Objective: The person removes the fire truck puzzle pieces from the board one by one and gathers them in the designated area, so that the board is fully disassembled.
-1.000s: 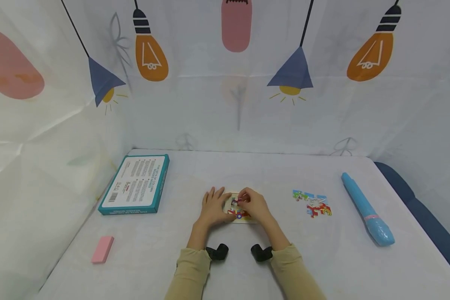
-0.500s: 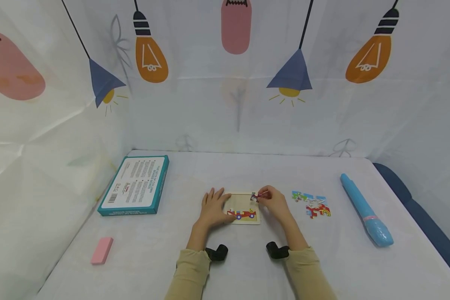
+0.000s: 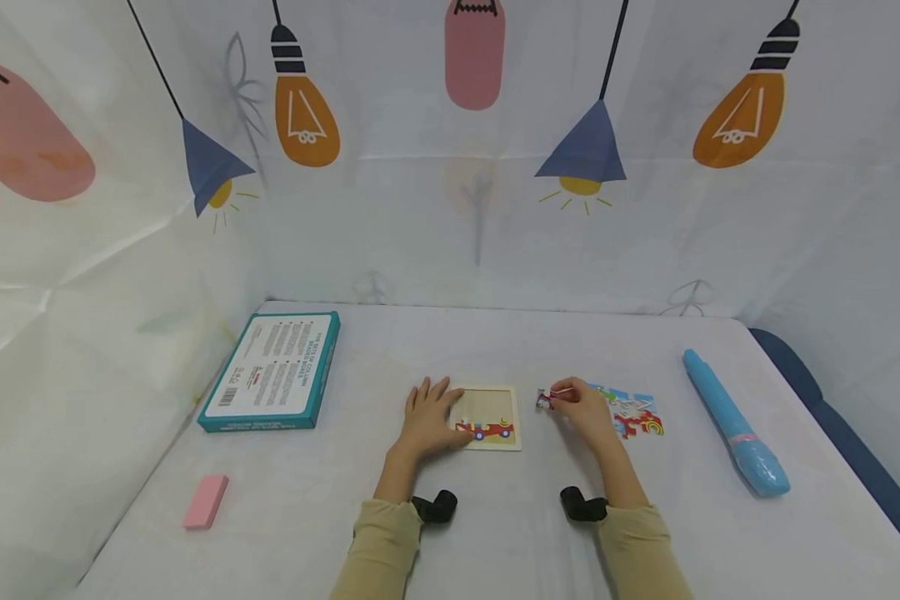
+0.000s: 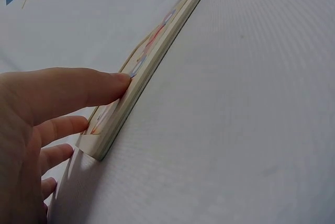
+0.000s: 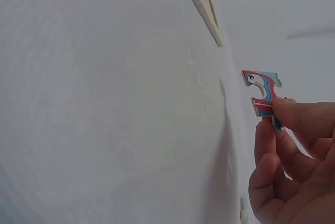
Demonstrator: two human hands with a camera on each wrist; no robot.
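A pale wooden puzzle tray lies flat in the middle of the table, with red and blue puzzle pieces along its near edge. My left hand is spread at the tray's left side; in the left wrist view its thumb presses on the pieces, the other fingers lying beyond the frame. To the right of the tray, my right hand pinches a puzzle piece with red, blue and white print between thumb and fingers, raised off the table. Other puzzle pieces lie partly behind the right hand.
A teal-edged box lies at the back left, and a pink block sits nearer at the left. On the right is a light blue, club-shaped object. Black devices are strapped to both wrists.
My right hand has lifted the puzzle piece out of the tray and carried it rightward, towards the loose pieces. The left hand has stayed at the tray.
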